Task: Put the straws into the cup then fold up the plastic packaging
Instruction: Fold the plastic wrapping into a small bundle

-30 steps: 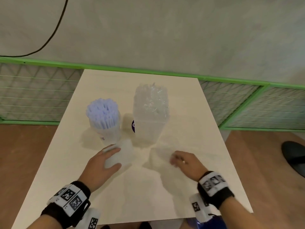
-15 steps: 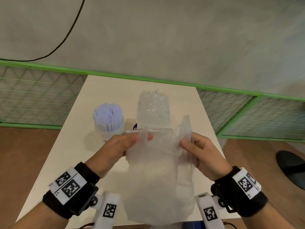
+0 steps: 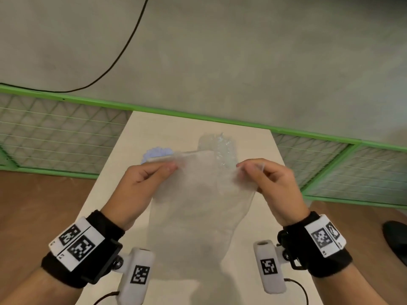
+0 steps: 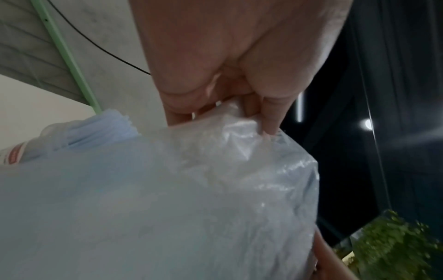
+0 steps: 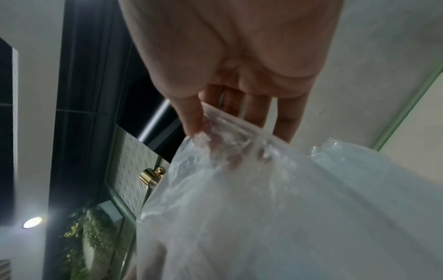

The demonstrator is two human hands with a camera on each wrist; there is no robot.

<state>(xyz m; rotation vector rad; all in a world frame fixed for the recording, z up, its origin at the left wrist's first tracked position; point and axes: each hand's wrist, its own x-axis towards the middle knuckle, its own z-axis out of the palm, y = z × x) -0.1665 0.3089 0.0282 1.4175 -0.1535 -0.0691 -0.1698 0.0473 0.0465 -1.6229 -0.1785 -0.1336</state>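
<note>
A clear plastic packaging bag (image 3: 198, 205) hangs in the air above the table, stretched between both hands. My left hand (image 3: 152, 172) pinches its upper left corner (image 4: 230, 121). My right hand (image 3: 259, 172) pinches the upper right corner (image 5: 215, 136). Behind the bag stands the cup of pale blue straws (image 3: 156, 151), mostly hidden by the plastic; its straw tops (image 4: 103, 128) show in the left wrist view. The bag's lower end hangs towards the table's near edge.
A second upright clear plastic packet (image 3: 220, 146) stands on the light wooden table (image 3: 176, 128) behind the bag. A green mesh fence (image 3: 55, 133) runs behind and to both sides. A black cable (image 3: 123, 51) hangs on the grey wall.
Both hands have lifted the plastic bag from the table and raised it, then spread it out wider and higher between them.
</note>
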